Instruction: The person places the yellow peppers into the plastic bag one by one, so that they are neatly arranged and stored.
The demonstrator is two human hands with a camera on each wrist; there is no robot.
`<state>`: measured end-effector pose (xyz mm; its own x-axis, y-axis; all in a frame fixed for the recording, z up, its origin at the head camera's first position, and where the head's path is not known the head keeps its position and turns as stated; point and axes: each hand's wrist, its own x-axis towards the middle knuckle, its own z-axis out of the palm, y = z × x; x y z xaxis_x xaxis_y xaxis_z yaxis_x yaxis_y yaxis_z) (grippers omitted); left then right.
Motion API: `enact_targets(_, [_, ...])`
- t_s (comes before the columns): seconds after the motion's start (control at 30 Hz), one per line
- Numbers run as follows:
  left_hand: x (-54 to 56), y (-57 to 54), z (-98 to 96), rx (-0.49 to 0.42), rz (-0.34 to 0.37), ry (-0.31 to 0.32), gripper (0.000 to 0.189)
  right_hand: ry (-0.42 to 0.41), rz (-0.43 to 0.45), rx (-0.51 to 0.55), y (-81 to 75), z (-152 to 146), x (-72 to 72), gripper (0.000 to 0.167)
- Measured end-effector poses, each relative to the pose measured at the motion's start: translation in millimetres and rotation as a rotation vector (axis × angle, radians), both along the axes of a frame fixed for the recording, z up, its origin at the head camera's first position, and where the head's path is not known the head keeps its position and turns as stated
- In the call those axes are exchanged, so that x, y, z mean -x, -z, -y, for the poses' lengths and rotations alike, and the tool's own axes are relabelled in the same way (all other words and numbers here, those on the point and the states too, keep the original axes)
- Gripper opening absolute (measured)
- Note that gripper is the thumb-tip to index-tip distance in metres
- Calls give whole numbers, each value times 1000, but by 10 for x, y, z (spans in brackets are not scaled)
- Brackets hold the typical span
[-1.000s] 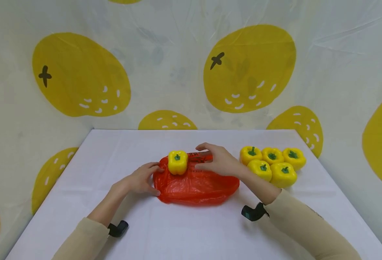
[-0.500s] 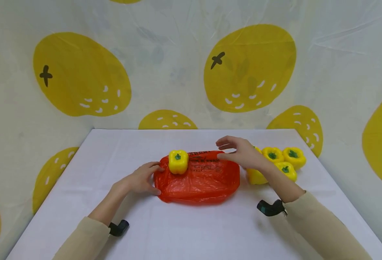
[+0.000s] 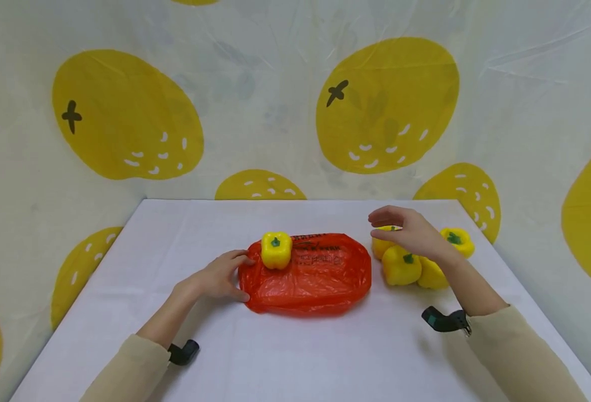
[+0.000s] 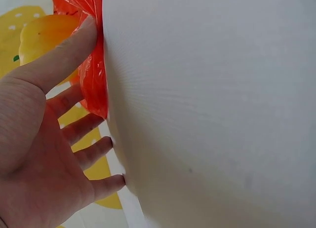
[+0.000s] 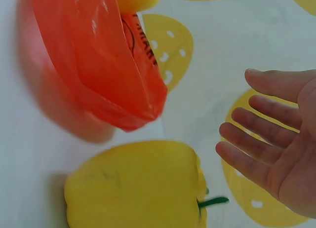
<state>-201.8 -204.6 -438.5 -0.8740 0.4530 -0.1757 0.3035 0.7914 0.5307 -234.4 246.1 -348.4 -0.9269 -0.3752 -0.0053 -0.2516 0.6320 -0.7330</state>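
A red plastic bag (image 3: pixel 320 279) with dark print lies in the middle of the table. One yellow bell pepper (image 3: pixel 276 251) sits upright on its left part. The left hand (image 3: pixel 221 277) rests at the bag's left edge; its thumb and fingertips touch the plastic, fingers spread, as the left wrist view shows. Above the group of yellow bell peppers (image 3: pixel 402 267) to the right hovers the right hand (image 3: pixel 412 233), holding nothing. Its fingers are extended in the right wrist view, apart from the nearest pepper (image 5: pixel 138 183). Hand and forearm partly hide the group.
A white cloth covers the table (image 3: pixel 285 357). Behind it hangs a pale curtain (image 3: pixel 260 100) printed with big yellow fruit. Dark wrist-camera mounts hang below both wrists, the right one (image 3: pixel 443 320) just above the table.
My right hand has moved right, from above the bag to above the pepper group, uncovering the bag's print. The left hand, the bag and the pepper on it have stayed in place.
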Motion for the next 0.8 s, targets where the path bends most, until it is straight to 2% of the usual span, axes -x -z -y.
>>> enact_targets(0.3, [-11, 28, 17, -13, -8, -1, 72, 49, -6, 3, -37, -345, -33, 47])
enact_targets(0.57, [12, 26, 8, -4, -8, 8, 73, 150, -48, 1, 82, -783, 25, 51])
enact_targets(0.8, [9, 5, 0, 4, -14, 12, 73, 203, -53, 78, 135, -1113, 35, 50])
